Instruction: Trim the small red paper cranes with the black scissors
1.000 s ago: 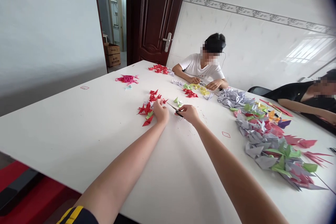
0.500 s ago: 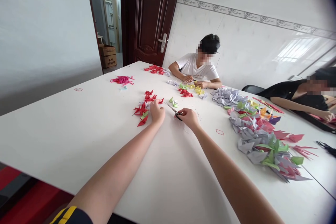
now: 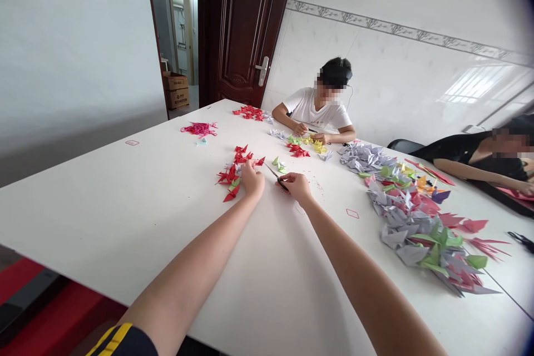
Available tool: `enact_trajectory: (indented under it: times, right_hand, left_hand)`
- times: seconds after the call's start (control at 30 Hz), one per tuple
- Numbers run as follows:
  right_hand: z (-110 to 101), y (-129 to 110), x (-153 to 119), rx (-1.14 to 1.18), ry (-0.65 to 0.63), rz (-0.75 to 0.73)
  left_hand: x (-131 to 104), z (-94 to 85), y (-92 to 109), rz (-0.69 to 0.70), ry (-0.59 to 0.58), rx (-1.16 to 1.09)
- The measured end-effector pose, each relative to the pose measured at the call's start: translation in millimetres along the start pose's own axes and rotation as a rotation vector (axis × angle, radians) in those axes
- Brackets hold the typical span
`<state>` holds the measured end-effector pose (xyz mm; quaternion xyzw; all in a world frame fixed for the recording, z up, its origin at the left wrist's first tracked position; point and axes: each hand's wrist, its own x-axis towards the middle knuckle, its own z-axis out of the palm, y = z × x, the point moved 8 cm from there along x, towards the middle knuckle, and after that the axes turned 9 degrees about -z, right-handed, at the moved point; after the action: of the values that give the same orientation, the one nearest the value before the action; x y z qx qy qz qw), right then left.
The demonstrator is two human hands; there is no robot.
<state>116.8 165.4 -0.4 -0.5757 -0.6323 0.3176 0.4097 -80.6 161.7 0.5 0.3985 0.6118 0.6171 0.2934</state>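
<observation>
From where I sit I have only the head view: my left hand (image 3: 253,179) has its fingers pinched on a red paper bird (image 3: 260,161), just above the white table (image 3: 167,194), and my right hand (image 3: 298,186) is clamped round the scissors (image 3: 277,176), tips pointing at that bird; I cannot tell whether the blades are parted. Little has changed in the last second: the picture has shifted slightly, the scissors seem turned a touch, and the hands of the co-worker in the white shirt (image 3: 317,108) are nearer together than they were. I take that to mean the work in hand is at the same bird. More red birds (image 3: 228,176) lie just left of my left hand, and a small green bird (image 3: 279,165) sits just beyond the scissors. As for writing, the cardboard boxes (image 3: 178,97) in the doorway carry dark print and the table has red outlined marks (image 3: 352,213), but I can read no brand.
</observation>
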Motion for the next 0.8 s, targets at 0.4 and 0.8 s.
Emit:
enact_trajectory:
  times: [0.4,0.8]
  right_hand:
    - [-61,25,-96,0.213,0.114,-0.001]
    - [-60,26,-103,0.253,0.121,-0.071]
  left_hand:
    - [-36,59.2,7,-0.265,-0.731,-0.439]
    - [-36,54.6,15,-0.319,-0.736,-0.598]
